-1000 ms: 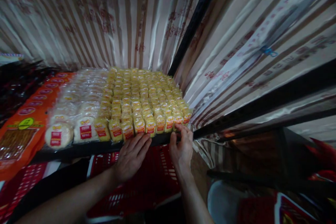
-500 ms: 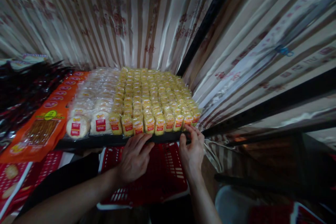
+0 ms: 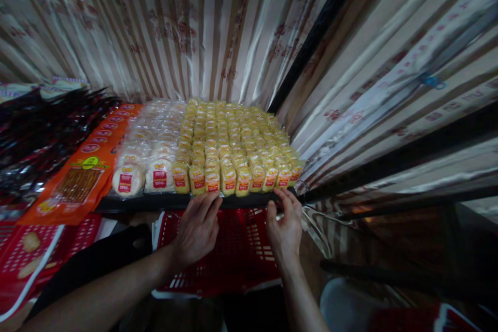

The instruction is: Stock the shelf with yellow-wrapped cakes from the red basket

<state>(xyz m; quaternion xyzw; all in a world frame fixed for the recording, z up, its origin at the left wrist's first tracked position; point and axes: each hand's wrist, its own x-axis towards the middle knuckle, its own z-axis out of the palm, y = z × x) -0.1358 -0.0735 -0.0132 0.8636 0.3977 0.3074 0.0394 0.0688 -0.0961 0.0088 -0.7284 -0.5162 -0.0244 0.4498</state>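
Rows of small yellow wrapped cakes (image 3: pixel 229 181) with red and white labels stand packed on a black-edged shelf (image 3: pixel 249 200). My left hand (image 3: pixel 197 228) is at the shelf's front edge, its fingers stretched out just below the front cakes left of the middle. Further right, my right hand (image 3: pixel 286 223) has its fingertips at the same edge, under the front cakes near the right end. Its thumb and fingers are apart, with nothing seen between them. Round white wrapped crackers (image 3: pixel 158 176) stand in rows left of the cakes.
Left of the crackers lies an orange snack bag (image 3: pixel 73 187), beside dark shiny packages (image 3: pixel 42 135). A red basket (image 3: pixel 225 259) is below the shelf, and another red basket (image 3: pixel 23 264) at lower left holds a few items. Striped curtain (image 3: pixel 218 26) hangs behind; a black post (image 3: pixel 311 46) slants across it.
The view has shifted slightly, so the shelf appears further right. Relative to the cakes, both hands are a little further left. My left thumb has drawn in towards its fingers; my right fingertips sit lower against the cakes.
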